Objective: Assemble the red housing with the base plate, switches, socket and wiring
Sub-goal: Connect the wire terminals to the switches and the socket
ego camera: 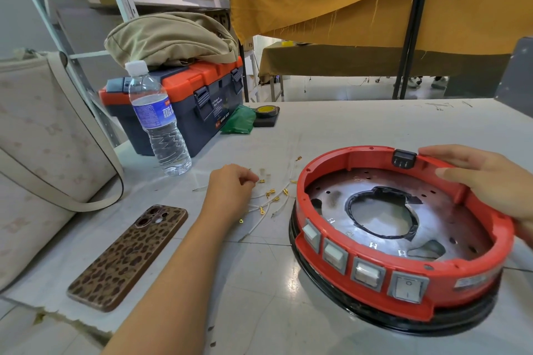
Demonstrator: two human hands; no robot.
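Far left, a cream fabric bag with a long strap (43, 138) lies on the pale worktable (259, 282); beside it, one phone in a brown leopard-print case (128, 256), camera side up. Behind stand one clear plastic water bottle (157, 121) and one navy-and-orange toolbox (184, 104) carrying a khaki cloth bag (170, 37); a green plastic bag (238, 121) and a yellow tape roll (266, 111) lie just beside the toolbox. Centre: the left hand (230, 190), fingers curled, pinches a gold terminal among loose white wires with gold terminals (269, 200). Right: the round red plastic housing (403, 239) sits on a black ring, metal base plate (444, 219) inside, four white rocker switches (366, 268) along its near wall, one black socket (403, 159) at the far rim. The right hand (487, 181) grips the far-right rim, thumb inside
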